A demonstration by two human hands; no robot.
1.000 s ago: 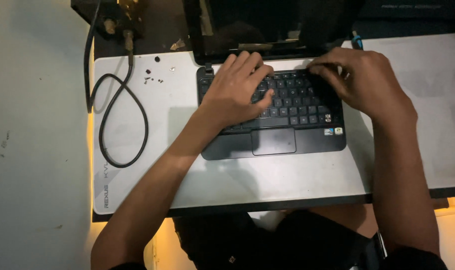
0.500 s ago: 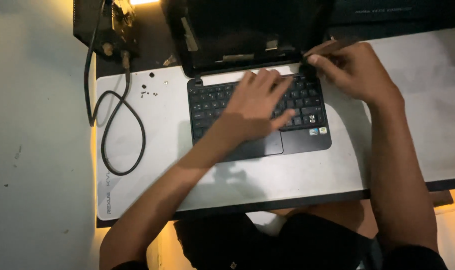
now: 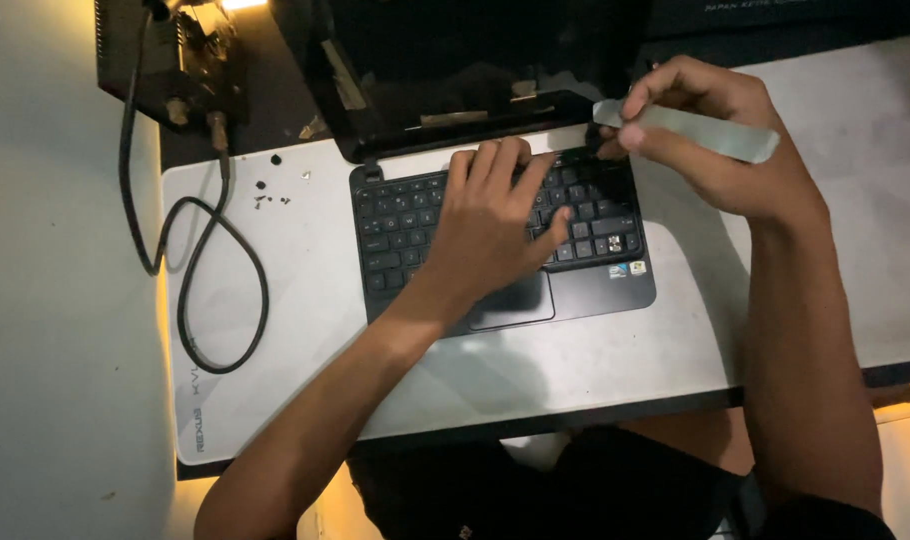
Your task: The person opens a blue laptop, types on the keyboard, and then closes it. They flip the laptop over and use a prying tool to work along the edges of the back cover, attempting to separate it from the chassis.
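- While a small black laptop (image 3: 495, 235) is lying near the grey mat's (image 3: 675, 350) far edge, its keyboard is being pressed by the flat, spread left hand (image 3: 490, 225).
- A pale flat pry tool (image 3: 700, 130) is being pinched by the right hand (image 3: 720, 140) at the laptop's far right corner.

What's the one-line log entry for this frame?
left hand: flat on laptop keyboard | right hand: holds flat pry tool at keyboard's top-right corner | loose screws, black cable left
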